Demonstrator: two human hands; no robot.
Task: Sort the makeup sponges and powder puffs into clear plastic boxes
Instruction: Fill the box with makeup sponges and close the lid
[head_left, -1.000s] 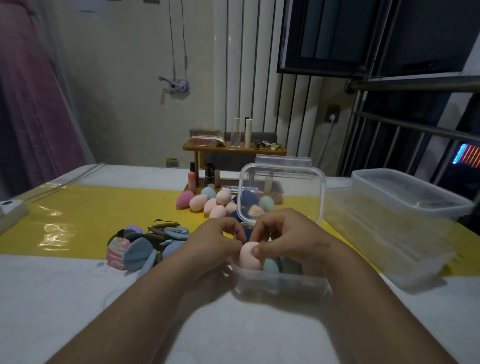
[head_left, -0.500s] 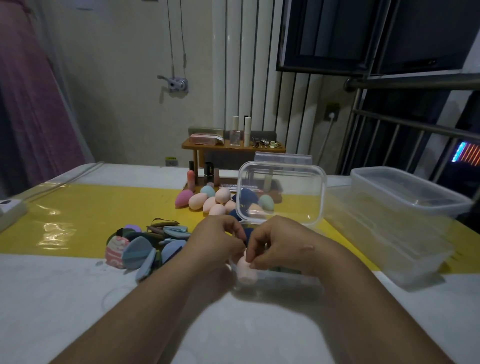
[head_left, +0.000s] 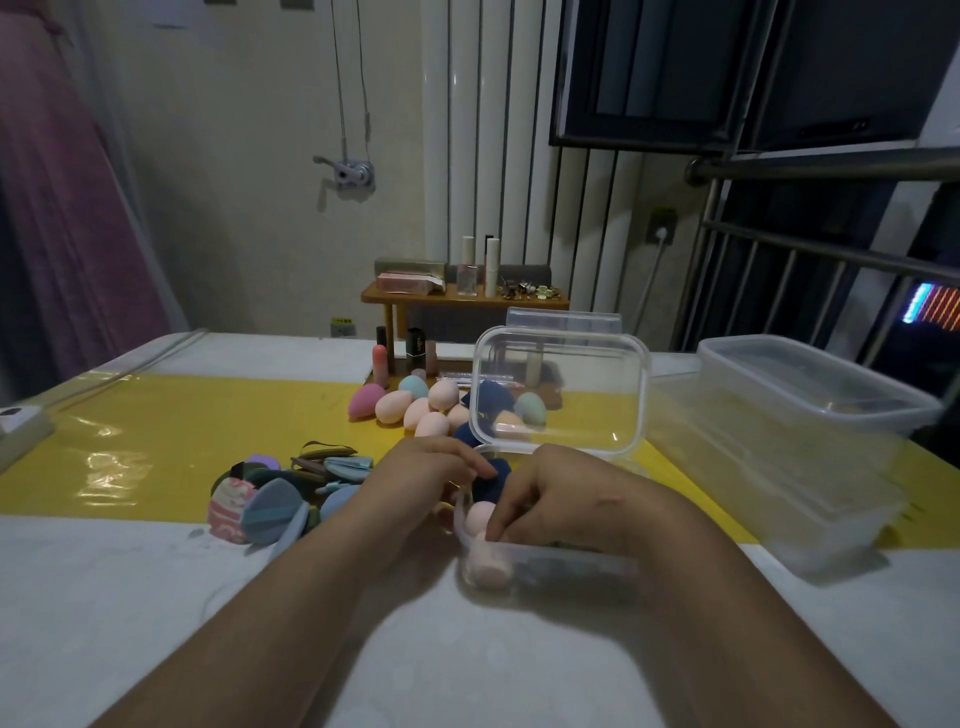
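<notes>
Yellow mat (head_left: 208, 431) is lying across the middle of the table, and the unsorted stock is sitting on it. Two big boxes (head_left: 810, 395) are waiting stacked at the far right, probably for later loads. The small box (head_left: 561, 566) is sitting nearest the person, its lid (head_left: 561, 384) standing up at the far side, likely so that both hands can be working inside. Puffs (head_left: 275, 499) are lying heaped to the left of it, and a row of sponges (head_left: 415, 410) is lying beyond, within easy reach. The left hand (head_left: 421, 483) is reaching to the box's left edge, seemingly steadying it; whether its bent fingers (head_left: 467, 465) are gripping the rim or only resting there I cannot tell. The right hand (head_left: 566, 493) is arching over the box with its fingers (head_left: 496, 527) curling down, apparently seating a sponge in a tight spot. The pink sponge (head_left: 480, 517) is standing in the box's near left corner, just under and left of those fingertips, which are touching its right side; the thumb is hidden.
</notes>
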